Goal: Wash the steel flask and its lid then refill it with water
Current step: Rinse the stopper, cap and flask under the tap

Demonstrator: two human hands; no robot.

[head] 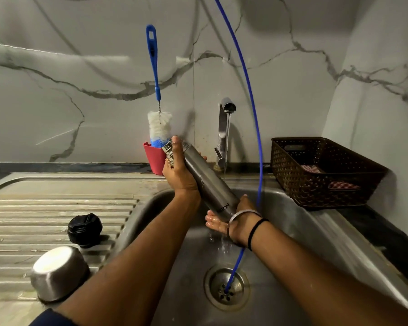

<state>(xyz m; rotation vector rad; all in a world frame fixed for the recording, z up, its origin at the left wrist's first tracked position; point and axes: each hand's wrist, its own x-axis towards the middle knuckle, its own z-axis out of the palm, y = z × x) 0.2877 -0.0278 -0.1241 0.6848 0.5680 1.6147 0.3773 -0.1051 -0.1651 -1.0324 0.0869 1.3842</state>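
Over the sink (292, 231), beside the running tap (225, 128), we hold the steel flask (210, 184) tilted, our left hand (179, 170) wrapped round its open threaded neck and our right hand (231, 220) cupping its base, fingers (212, 221) loosely spread. Wet steel could slip from that loose cradle and dent in the basin. The black lid (84, 229) and steel cap (58, 272) wait on the drainboard.

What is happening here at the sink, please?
A person holds a steel flask tilted over the sink. The left hand grips its neck end, the right hand cups its base, and water drips down. The tap is running. The black lid and a steel cup rest on the drainboard.
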